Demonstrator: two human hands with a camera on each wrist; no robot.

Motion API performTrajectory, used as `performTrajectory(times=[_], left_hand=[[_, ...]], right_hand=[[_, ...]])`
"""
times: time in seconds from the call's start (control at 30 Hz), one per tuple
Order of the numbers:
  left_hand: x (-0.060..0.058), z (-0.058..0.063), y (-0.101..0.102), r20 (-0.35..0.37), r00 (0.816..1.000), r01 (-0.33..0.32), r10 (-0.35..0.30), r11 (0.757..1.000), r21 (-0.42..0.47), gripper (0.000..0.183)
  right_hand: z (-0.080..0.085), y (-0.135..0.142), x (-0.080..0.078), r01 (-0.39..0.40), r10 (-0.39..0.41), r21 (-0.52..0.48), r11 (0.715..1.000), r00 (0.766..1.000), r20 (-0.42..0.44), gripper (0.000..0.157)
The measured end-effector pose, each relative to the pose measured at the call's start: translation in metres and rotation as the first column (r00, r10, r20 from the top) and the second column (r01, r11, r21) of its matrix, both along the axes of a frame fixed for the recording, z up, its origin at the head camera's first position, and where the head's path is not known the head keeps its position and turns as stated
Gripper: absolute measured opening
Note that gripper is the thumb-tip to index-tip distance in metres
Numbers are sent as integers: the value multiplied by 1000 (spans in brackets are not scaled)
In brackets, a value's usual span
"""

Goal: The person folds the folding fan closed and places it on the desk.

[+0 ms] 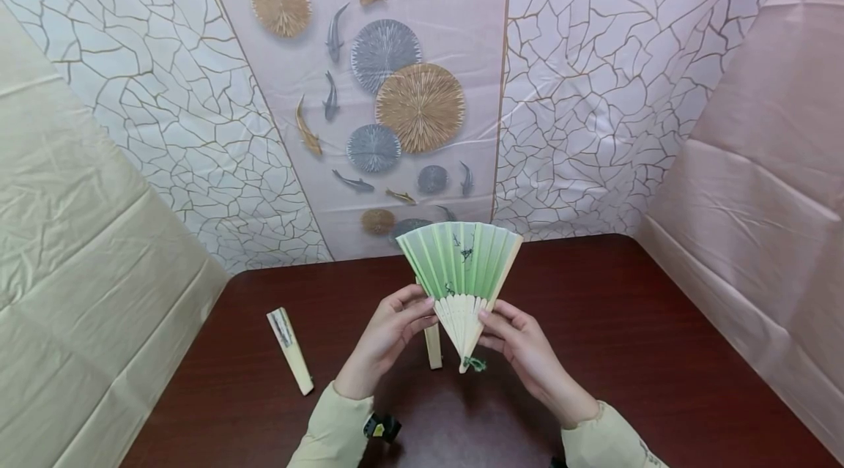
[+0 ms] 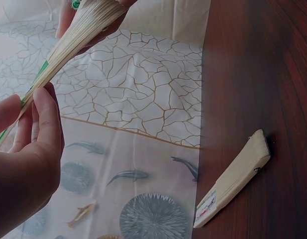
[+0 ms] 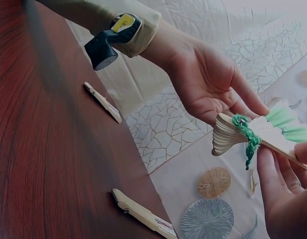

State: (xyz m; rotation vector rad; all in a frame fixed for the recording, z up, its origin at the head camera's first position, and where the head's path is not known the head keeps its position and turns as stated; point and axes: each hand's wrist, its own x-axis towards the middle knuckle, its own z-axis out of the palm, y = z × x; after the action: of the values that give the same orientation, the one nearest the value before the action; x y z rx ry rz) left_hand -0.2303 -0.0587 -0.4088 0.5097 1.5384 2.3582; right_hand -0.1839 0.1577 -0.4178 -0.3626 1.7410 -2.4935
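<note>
A green folding fan (image 1: 458, 263) with pale ribs is spread part-way and held up over the table. My left hand (image 1: 389, 336) pinches its left edge, thumb in front and fingers behind. On the opposite edge, my right hand (image 1: 521, 351) pinches the outer rib. A green braided cord (image 3: 247, 137) hangs from the pivot end, which points down toward me. Behind the held fan a closed folding fan (image 1: 432, 347) lies on the table, partly hidden by the left hand and the green fan. The left wrist view shows a closed fan (image 2: 235, 179) with a printed patch.
Another closed fan (image 1: 290, 351) lies on the dark red table (image 1: 217, 380) at the left. Patterned cloth (image 1: 422, 190) hangs behind the table, with pale cloth (image 1: 745, 234) at the sides. A black wrist camera (image 1: 382, 427) sits on the left sleeve.
</note>
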Motion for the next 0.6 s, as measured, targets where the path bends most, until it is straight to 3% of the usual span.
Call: performTrajectory(times=[0.6], left_hand=[[1, -1, 0, -9, 999, 35, -35, 999, -5, 13]], right_hand=[[-1, -4, 1, -36, 36, 5, 999, 999, 14, 35]])
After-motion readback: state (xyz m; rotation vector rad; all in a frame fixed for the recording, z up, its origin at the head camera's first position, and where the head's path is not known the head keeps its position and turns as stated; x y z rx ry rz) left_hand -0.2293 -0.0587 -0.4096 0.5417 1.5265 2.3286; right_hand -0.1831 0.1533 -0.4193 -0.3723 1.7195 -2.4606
